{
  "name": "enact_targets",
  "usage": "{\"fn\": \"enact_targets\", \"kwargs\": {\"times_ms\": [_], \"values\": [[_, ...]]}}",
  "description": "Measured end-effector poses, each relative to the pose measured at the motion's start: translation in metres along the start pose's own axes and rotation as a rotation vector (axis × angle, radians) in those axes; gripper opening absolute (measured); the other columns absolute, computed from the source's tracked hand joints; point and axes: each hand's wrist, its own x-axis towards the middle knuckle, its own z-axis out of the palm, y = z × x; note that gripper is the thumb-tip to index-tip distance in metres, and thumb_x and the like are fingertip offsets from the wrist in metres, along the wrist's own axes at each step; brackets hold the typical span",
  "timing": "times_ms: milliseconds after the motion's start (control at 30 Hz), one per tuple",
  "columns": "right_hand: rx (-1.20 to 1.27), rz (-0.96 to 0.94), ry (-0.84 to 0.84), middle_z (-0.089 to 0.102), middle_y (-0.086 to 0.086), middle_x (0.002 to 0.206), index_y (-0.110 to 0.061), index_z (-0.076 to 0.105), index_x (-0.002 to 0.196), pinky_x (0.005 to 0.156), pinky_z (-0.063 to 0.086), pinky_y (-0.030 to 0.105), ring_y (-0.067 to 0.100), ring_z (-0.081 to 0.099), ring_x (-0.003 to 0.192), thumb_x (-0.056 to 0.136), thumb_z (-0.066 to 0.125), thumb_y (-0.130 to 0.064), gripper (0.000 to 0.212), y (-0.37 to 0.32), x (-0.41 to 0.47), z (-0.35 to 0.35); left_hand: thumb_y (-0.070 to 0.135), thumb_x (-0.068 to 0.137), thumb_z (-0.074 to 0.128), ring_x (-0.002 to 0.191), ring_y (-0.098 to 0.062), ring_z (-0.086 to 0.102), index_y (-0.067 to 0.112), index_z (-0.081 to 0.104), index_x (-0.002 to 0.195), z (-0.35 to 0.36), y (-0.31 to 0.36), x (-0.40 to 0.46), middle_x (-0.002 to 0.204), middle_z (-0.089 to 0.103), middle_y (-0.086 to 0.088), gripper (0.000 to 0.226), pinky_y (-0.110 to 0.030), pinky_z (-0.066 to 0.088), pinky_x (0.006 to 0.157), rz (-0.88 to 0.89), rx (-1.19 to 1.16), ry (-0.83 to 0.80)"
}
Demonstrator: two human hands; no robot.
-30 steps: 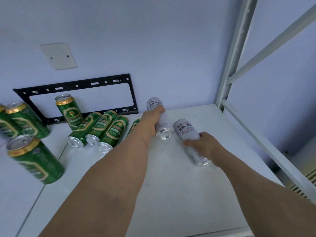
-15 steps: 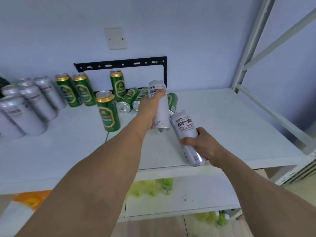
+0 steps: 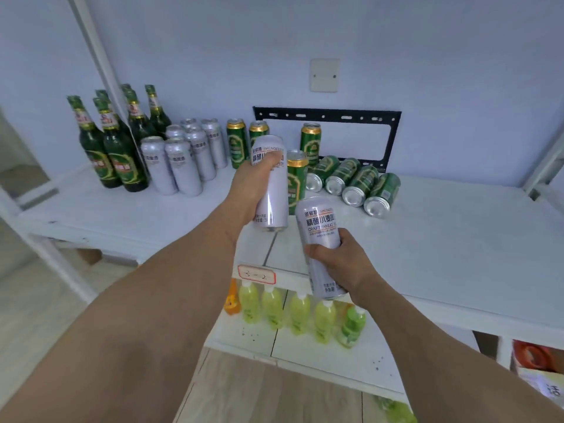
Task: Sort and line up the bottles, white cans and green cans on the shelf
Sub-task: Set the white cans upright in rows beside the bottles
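My left hand [image 3: 255, 185] grips a white can [image 3: 273, 196] upright above the white shelf [image 3: 442, 257]. My right hand [image 3: 341, 264] holds a second white can [image 3: 320, 230], lifted over the shelf's front edge. At the back left stand several green bottles [image 3: 119, 154], then a group of several upright white cans [image 3: 183, 160]. Upright green cans [image 3: 236, 141] stand behind my left hand. Several green cans [image 3: 360, 184] lie on their sides to the right.
A black metal bracket [image 3: 329, 112] hangs on the wall behind the cans. A white shelf post [image 3: 100, 56] crosses in front of the bottles. Yellow-green drink bottles [image 3: 300, 312] stand on the lower shelf. A label [image 3: 256, 274] sticks to the shelf's front edge.
Both hands have lifted their white cans off the shelf and drawn them toward me. The view has pulled back and swung left, showing the bottles and upright white cans.
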Motion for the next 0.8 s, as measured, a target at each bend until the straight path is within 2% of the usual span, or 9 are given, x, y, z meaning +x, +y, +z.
{"fn": "enact_targets", "kwargs": {"times_ms": [67, 133, 200, 300, 400, 533, 700, 767, 800], "values": [[-0.001, -0.017, -0.023, 0.068, 0.002, 0.093, -0.022, 0.056, 0.101, 0.059, 0.052, 0.027, 0.017, 0.067, 0.076, 0.078, 0.08, -0.023, 0.034, -0.001, 0.003, 0.016, 0.047, 0.08, 0.076, 0.064, -0.018, 0.07, 0.012, 0.066, 0.1, -0.02, -0.004, 0.0, 0.08, 0.073, -0.005, 0.042, -0.027, 0.056, 0.055, 0.021, -0.011, 0.017], [0.003, -0.026, -0.038, 0.069, 0.003, 0.095, -0.022, 0.056, 0.103, 0.063, 0.055, 0.029, 0.018, 0.069, 0.079, 0.077, 0.08, -0.024, 0.036, 0.0, 0.006, 0.032, 0.049, 0.069, 0.084, 0.077, -0.023, 0.073, 0.009, 0.064, 0.112, -0.041, -0.009, 0.003, 0.092, 0.074, -0.009, 0.063, -0.037, 0.06, 0.068, 0.04, -0.025, 0.02], [0.008, -0.032, -0.055, 0.07, 0.002, 0.094, -0.021, 0.056, 0.106, 0.063, 0.056, 0.029, 0.016, 0.07, 0.078, 0.076, 0.081, -0.024, 0.038, 0.0, 0.01, 0.049, 0.048, 0.058, 0.088, 0.085, -0.026, 0.072, 0.011, 0.059, 0.12, -0.063, -0.012, 0.008, 0.102, 0.072, -0.011, 0.078, -0.042, 0.061, 0.071, 0.037, -0.015, 0.054], [0.014, -0.038, -0.074, 0.07, 0.001, 0.096, -0.023, 0.056, 0.107, 0.065, 0.057, 0.03, 0.017, 0.071, 0.08, 0.075, 0.082, -0.024, 0.041, -0.004, 0.02, 0.077, 0.039, 0.06, 0.086, 0.089, -0.026, 0.07, 0.015, 0.055, 0.122, -0.099, -0.018, 0.026, 0.106, 0.07, -0.011, 0.074, -0.042, 0.06, 0.074, 0.056, -0.014, 0.085], [0.014, -0.07, -0.065, 0.07, 0.001, 0.096, -0.021, 0.057, 0.107, 0.065, 0.055, 0.029, 0.016, 0.069, 0.081, 0.074, 0.082, -0.023, 0.042, -0.01, 0.037, 0.112, 0.038, 0.059, 0.085, 0.089, -0.028, 0.07, 0.015, 0.057, 0.122, -0.14, -0.023, 0.049, 0.107, 0.07, -0.012, 0.072, -0.044, 0.06, 0.077, 0.07, -0.013, 0.131], [0.02, -0.088, -0.023, 0.069, 0.0, 0.097, -0.025, 0.055, 0.105, 0.074, 0.058, 0.037, 0.018, 0.069, 0.085, 0.072, 0.084, -0.026, 0.043, -0.015, 0.066, 0.174, 0.027, 0.07, 0.083, 0.092, -0.026, 0.069, 0.017, 0.056, 0.119, -0.2, -0.033, 0.09, 0.104, 0.07, -0.008, 0.056, -0.044, 0.058, 0.081, 0.084, -0.022, 0.156], [0.068, -0.069, 0.073, 0.068, 0.0, 0.097, -0.025, 0.055, 0.106, 0.073, 0.058, 0.036, 0.018, 0.068, 0.085, 0.072, 0.083, -0.025, 0.044, -0.026, 0.097, 0.263, 0.011, 0.08, 0.077, 0.091, -0.015, 0.064, 0.031, 0.05, 0.1, -0.267, -0.046, 0.148, 0.097, 0.064, 0.004, 0.039, -0.034, 0.054, 0.082, 0.113, 0.035, 0.066], [0.076, -0.072, 0.121, 0.069, 0.0, 0.098, -0.025, 0.055, 0.109, 0.073, 0.057, 0.035, 0.019, 0.068, 0.088, 0.073, 0.083, -0.025, 0.046, -0.032, 0.108, 0.292, 0.011, 0.082, 0.075, 0.086, -0.008, 0.06, 0.033, 0.05, 0.097, -0.286, -0.048, 0.167, 0.094, 0.061, 0.009, 0.036, -0.027, 0.051, 0.074, 0.111, 0.064, 0.029], [0.074, -0.074, 0.14, 0.068, 0.0, 0.098, -0.024, 0.055, 0.11, 0.072, 0.056, 0.033, 0.019, 0.068, 0.088, 0.073, 0.083, -0.025, 0.047, -0.036, 0.113, 0.304, 0.012, 0.083, 0.075, 0.085, -0.006, 0.059, 0.032, 0.051, 0.102, -0.295, -0.05, 0.175, 0.095, 0.06, 0.01, 0.037, -0.024, 0.049, 0.07, 0.108, 0.071, 0.009]]}}
